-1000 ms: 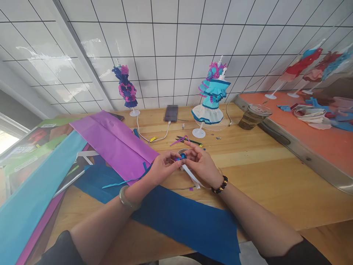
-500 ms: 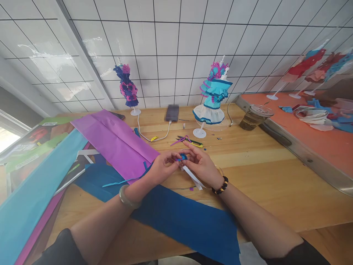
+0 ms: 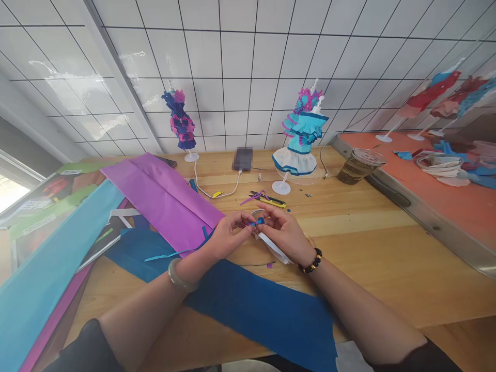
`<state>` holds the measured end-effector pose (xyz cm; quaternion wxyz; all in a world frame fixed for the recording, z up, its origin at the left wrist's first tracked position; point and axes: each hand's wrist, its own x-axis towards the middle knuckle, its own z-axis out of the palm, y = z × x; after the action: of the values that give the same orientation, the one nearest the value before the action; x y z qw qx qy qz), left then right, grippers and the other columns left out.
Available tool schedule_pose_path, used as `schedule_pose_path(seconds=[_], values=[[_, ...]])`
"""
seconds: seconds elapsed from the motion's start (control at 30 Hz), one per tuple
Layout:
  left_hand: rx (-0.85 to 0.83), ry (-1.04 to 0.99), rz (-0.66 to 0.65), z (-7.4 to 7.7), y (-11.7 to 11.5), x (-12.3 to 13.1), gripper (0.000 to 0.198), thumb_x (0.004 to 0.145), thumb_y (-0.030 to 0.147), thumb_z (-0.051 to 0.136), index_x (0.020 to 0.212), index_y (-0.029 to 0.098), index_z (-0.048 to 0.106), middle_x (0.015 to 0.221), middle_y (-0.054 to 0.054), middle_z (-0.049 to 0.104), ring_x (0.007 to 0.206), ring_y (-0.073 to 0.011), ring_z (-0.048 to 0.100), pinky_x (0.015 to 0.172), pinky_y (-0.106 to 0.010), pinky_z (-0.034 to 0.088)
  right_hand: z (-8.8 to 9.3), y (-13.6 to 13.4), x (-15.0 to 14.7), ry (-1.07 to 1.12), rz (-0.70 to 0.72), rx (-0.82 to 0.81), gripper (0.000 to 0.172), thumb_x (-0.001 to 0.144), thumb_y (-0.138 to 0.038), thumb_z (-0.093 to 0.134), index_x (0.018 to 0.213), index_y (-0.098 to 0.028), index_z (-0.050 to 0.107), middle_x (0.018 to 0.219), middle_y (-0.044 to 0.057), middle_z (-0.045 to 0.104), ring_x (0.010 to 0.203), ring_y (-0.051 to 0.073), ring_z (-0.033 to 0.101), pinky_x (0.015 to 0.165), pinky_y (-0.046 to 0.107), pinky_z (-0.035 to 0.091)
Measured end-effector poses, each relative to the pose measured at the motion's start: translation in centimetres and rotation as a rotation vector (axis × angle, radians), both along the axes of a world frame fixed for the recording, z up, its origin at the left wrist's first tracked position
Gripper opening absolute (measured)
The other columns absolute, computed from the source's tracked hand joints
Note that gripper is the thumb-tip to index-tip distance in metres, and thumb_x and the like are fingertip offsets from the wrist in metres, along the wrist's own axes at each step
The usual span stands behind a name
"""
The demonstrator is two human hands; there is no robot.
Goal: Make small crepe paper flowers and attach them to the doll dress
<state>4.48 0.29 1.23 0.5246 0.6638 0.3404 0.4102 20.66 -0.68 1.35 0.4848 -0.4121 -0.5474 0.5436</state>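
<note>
I find the left hand (image 3: 228, 240) with thumb and fingertips pinched together on a small blue-and-purple piece (image 3: 259, 221). The right hand (image 3: 287, 237) meets it from the other side, its grip likewise clamped on the piece, one finger extended above. I record the piece between the two sets of fingertips, over the middle of the wooden surface (image 3: 387, 248). A white strip (image 3: 273, 247) runs below the right hand; I cannot tell from my feed whether the fingers hold it.

Just beyond the right fingertips I log yellow-handled snips (image 3: 277, 202), with a narrow purple strip (image 3: 253, 196) beside the blades. Under the left wrist lies a dark blue sheet (image 3: 263, 315), reaching toward the near edge. To the left of it I note a purple sheet (image 3: 163, 191) and a light-blue sheet (image 3: 58, 248), the latter running to the picture's lower corner.

Along the tiled wall (image 3: 236, 57) I count a dark blue and pink dress form (image 3: 181, 124), a dark box (image 3: 242, 160) with a white cable (image 3: 228, 194), and a turquoise and white dress form (image 3: 300, 150). A lidded cup (image 3: 358, 165) stands at the far right, near the orange tabletop (image 3: 445, 217).
</note>
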Motion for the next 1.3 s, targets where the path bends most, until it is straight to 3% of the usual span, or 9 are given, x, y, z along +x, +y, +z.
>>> schedule_pose_path(seconds=[0.13, 0.47, 0.6, 0.8, 1.17, 1.3], values=[[0.012, 0.023, 0.004, -0.08, 0.04, -0.12, 0.016, 0.078, 0.024, 0.051, 0.089, 0.014, 0.056, 0.086, -0.006, 0.062, 0.082, -0.0165, 0.059, 0.078, -0.032, 0.046, 0.10, -0.13, 0.03, -0.140, -0.025, 0.026, 0.026, 0.069, -0.027, 0.064, 0.093, -0.019, 0.064, 0.075, 0.002, 0.060, 0.066, 0.014, 0.054, 0.062, 0.029, 0.045], [0.068, 0.049, 0.061, -0.37, 0.13, -0.18, 0.016, 0.079, 0.025, 0.050, 0.090, 0.015, 0.056, 0.087, -0.006, 0.062, 0.083, -0.0166, 0.058, 0.078, -0.032, 0.046, 0.25, -0.10, -0.10, -0.125, -0.040, -0.002, 0.018, 0.066, -0.033, 0.066, 0.076, -0.018, 0.064, 0.092, 0.005, 0.062, 0.071, 0.015, 0.057, 0.065, 0.029, 0.048], [0.189, 0.161, 0.139, -0.22, 0.12, -0.15, 0.020, 0.077, 0.026, 0.052, 0.094, 0.018, 0.056, 0.091, -0.005, 0.061, 0.084, -0.0159, 0.056, 0.074, -0.029, 0.044, 0.33, -0.08, -0.06, -0.111, -0.030, -0.017, 0.019, 0.066, -0.034, 0.066, 0.075, -0.017, 0.064, 0.091, 0.006, 0.062, 0.072, 0.015, 0.057, 0.066, 0.029, 0.048], [0.409, 0.349, 0.194, -0.24, 0.11, 0.06, 0.013, 0.074, 0.021, 0.052, 0.085, 0.019, 0.057, 0.081, -0.002, 0.062, 0.075, -0.0146, 0.053, 0.073, -0.030, 0.041, 0.55, -0.10, -0.17, -0.163, -0.031, 0.000, 0.014, 0.068, -0.030, 0.064, 0.073, -0.017, 0.064, 0.093, 0.006, 0.062, 0.078, 0.016, 0.056, 0.070, 0.030, 0.046], [0.435, 0.333, 0.247, -0.52, 0.26, -0.22, 0.024, 0.076, 0.018, 0.048, 0.098, 0.021, 0.058, 0.089, -0.004, 0.064, 0.081, -0.0156, 0.056, 0.075, -0.030, 0.044, 0.55, -0.13, -0.03, -0.028, 0.018, -0.131, 0.017, 0.066, -0.034, 0.065, 0.071, -0.017, 0.063, 0.083, 0.004, 0.064, 0.072, 0.015, 0.058, 0.065, 0.028, 0.046], [0.576, 0.336, 0.240, -0.20, 0.17, -0.31, 0.030, 0.075, 0.014, 0.048, 0.104, 0.020, 0.054, 0.102, -0.006, 0.060, 0.097, -0.0186, 0.053, 0.085, -0.034, 0.042, 0.22, 0.03, 0.18, 0.033, 0.033, -0.168, 0.015, 0.066, -0.031, 0.065, 0.072, -0.017, 0.064, 0.077, 0.003, 0.064, 0.068, 0.014, 0.057, 0.065, 0.028, 0.046]])
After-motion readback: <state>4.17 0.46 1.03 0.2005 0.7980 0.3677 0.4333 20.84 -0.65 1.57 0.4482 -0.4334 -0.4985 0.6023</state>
